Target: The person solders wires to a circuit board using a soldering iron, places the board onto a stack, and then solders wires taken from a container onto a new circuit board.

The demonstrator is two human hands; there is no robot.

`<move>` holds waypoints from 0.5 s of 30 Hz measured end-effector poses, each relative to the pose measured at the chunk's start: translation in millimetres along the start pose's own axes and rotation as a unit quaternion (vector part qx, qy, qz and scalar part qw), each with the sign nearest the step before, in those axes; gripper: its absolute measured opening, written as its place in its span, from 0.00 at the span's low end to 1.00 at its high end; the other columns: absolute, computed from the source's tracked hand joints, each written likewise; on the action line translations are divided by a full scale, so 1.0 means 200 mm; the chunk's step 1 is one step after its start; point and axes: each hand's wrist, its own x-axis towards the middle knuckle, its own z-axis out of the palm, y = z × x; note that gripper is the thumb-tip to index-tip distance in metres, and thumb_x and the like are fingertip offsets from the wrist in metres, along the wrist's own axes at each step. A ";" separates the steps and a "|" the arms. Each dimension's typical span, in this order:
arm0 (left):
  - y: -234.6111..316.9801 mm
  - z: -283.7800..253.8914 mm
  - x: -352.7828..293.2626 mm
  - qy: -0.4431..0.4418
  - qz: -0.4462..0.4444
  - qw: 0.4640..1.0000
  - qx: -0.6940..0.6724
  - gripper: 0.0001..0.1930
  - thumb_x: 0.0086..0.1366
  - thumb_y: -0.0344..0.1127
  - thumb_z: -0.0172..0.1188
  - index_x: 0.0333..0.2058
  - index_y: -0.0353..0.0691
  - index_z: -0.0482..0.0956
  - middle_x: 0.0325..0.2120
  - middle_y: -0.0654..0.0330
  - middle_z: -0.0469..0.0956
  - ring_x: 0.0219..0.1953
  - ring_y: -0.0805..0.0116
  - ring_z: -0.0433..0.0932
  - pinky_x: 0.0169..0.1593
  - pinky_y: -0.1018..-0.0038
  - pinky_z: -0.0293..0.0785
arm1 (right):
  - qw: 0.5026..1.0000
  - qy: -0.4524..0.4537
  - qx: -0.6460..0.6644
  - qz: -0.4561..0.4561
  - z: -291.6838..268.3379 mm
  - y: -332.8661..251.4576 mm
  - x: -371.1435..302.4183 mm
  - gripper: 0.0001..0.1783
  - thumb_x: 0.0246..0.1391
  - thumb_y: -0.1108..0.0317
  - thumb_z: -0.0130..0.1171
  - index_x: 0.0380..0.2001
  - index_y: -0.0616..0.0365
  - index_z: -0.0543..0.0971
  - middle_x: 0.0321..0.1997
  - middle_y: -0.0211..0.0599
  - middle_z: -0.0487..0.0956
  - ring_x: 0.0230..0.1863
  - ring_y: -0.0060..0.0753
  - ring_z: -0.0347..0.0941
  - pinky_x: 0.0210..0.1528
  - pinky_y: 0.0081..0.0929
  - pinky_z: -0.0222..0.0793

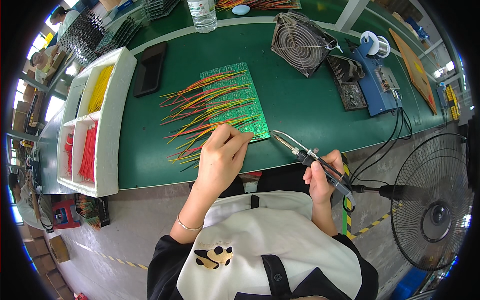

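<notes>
A green circuit board panel (pixel 257 107) lies on the table, with rows of red, yellow and black wires (pixel 185 98) running off its left side. Over its near end my left hand (pixel 221 152) is closed in a pinch. A thin wire seems to be between its fingertips, close to the board's near right corner; the fingers partly hide it. My right hand (pixel 322 175) grips a soldering iron (pixel 305 157) with a curved metal feed tube along it. The iron's tip points left and is at the board's near right corner; whether it touches I cannot tell.
At left stands a white foam tray (pixel 125 85) of yellow and red wires, beside a black phone (pixel 150 69). A square fan (pixel 300 42), a blue solder feeder (pixel 372 82) with a spool and a water bottle (pixel 202 16) stand farther back. A pedestal fan (pixel 432 202) is at right.
</notes>
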 end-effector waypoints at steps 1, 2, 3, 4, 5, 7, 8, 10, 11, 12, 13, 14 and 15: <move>0.00 0.00 0.00 0.000 0.000 1.000 0.000 0.07 0.47 0.21 0.61 0.27 0.36 0.79 0.21 0.61 0.66 0.23 0.66 0.68 0.25 0.71 0.66 | 1.000 0.000 0.000 0.000 0.00 0.00 0.00 0.11 0.50 0.73 0.54 0.24 0.61 0.62 0.13 0.35 0.70 0.12 0.16 0.64 0.15 0.12 0.61; 0.00 0.00 0.00 -0.002 -0.001 1.000 0.000 0.07 0.46 0.21 0.61 0.27 0.36 0.79 0.21 0.61 0.66 0.23 0.66 0.68 0.25 0.71 0.66 | 1.000 0.003 0.003 0.001 0.00 0.00 0.00 0.11 0.50 0.73 0.54 0.24 0.61 0.62 0.13 0.35 0.70 0.11 0.16 0.64 0.15 0.12 0.60; 0.00 0.00 0.00 -0.003 -0.002 1.000 0.001 0.07 0.46 0.21 0.61 0.28 0.36 0.79 0.21 0.61 0.66 0.23 0.66 0.68 0.25 0.71 0.67 | 1.000 0.006 0.006 0.001 0.01 0.00 0.00 0.11 0.50 0.73 0.55 0.24 0.61 0.62 0.12 0.35 0.70 0.11 0.16 0.64 0.15 0.12 0.60; 0.00 0.00 0.00 -0.003 -0.002 1.000 0.000 0.07 0.46 0.21 0.61 0.28 0.36 0.79 0.21 0.61 0.66 0.23 0.66 0.68 0.25 0.71 0.67 | 1.000 0.006 0.005 0.001 0.00 0.00 0.00 0.11 0.50 0.73 0.55 0.24 0.61 0.62 0.12 0.35 0.70 0.11 0.16 0.64 0.15 0.12 0.60; 0.00 0.00 0.00 -0.005 -0.003 1.000 0.001 0.07 0.46 0.21 0.61 0.28 0.36 0.79 0.21 0.61 0.66 0.23 0.66 0.68 0.25 0.71 0.67 | 1.000 0.004 0.001 0.002 0.00 0.00 0.00 0.11 0.49 0.73 0.55 0.24 0.61 0.62 0.13 0.35 0.70 0.11 0.16 0.64 0.15 0.12 0.60; 0.00 0.00 0.00 -0.007 -0.003 1.000 0.000 0.08 0.46 0.21 0.61 0.28 0.36 0.79 0.21 0.61 0.66 0.23 0.66 0.68 0.25 0.71 0.67 | 1.000 0.003 -0.005 0.003 0.00 -0.01 0.00 0.11 0.49 0.73 0.55 0.24 0.61 0.62 0.13 0.35 0.70 0.11 0.16 0.64 0.14 0.12 0.60; 0.00 0.00 0.00 -0.007 -0.003 1.000 0.000 0.08 0.46 0.21 0.61 0.28 0.36 0.79 0.21 0.61 0.67 0.23 0.66 0.68 0.25 0.71 0.67 | 1.000 0.004 -0.008 0.003 0.00 -0.01 0.00 0.11 0.50 0.73 0.54 0.24 0.61 0.62 0.13 0.35 0.70 0.11 0.16 0.64 0.14 0.12 0.60; -0.01 0.00 0.01 -0.008 -0.003 1.000 -0.001 0.08 0.46 0.21 0.61 0.28 0.36 0.79 0.21 0.61 0.67 0.23 0.66 0.69 0.25 0.71 0.67 | 1.000 0.005 -0.012 0.001 0.01 -0.01 0.01 0.11 0.50 0.73 0.54 0.24 0.61 0.62 0.13 0.35 0.70 0.12 0.16 0.64 0.14 0.12 0.60; -0.01 0.01 0.02 -0.006 -0.001 1.000 -0.004 0.08 0.46 0.21 0.61 0.28 0.36 0.79 0.21 0.61 0.67 0.23 0.66 0.69 0.25 0.71 0.67 | 1.000 0.004 -0.011 -0.005 0.00 0.00 0.01 0.11 0.50 0.73 0.54 0.24 0.61 0.62 0.13 0.36 0.70 0.12 0.16 0.63 0.14 0.11 0.59; -0.01 0.01 0.02 -0.003 0.003 1.000 -0.006 0.08 0.46 0.21 0.61 0.28 0.36 0.78 0.21 0.61 0.67 0.23 0.66 0.69 0.25 0.71 0.67 | 1.000 0.003 -0.009 -0.013 0.00 0.00 0.02 0.11 0.50 0.73 0.54 0.24 0.61 0.62 0.13 0.36 0.70 0.12 0.16 0.63 0.14 0.11 0.59; -0.01 0.00 0.03 -0.002 0.003 1.000 -0.006 0.08 0.46 0.21 0.61 0.28 0.36 0.78 0.21 0.61 0.67 0.23 0.66 0.69 0.25 0.71 0.67 | 1.000 0.002 -0.009 -0.014 0.01 0.00 0.02 0.11 0.50 0.73 0.54 0.24 0.61 0.62 0.13 0.36 0.70 0.12 0.16 0.63 0.14 0.11 0.59; -0.01 -0.01 0.02 0.003 0.003 1.000 -0.003 0.08 0.46 0.21 0.61 0.28 0.36 0.78 0.22 0.61 0.67 0.23 0.66 0.69 0.26 0.71 0.68 | 1.000 0.013 0.006 -0.013 0.02 0.02 0.02 0.10 0.50 0.73 0.54 0.24 0.61 0.62 0.13 0.36 0.70 0.11 0.16 0.63 0.14 0.11 0.59; -0.01 -0.03 0.02 0.008 0.003 1.000 0.001 0.08 0.46 0.21 0.61 0.28 0.36 0.78 0.22 0.61 0.68 0.23 0.66 0.70 0.26 0.71 0.68 | 0.999 0.023 0.023 -0.013 0.04 0.03 0.02 0.10 0.50 0.73 0.54 0.25 0.61 0.62 0.14 0.36 0.70 0.11 0.16 0.63 0.14 0.11 0.59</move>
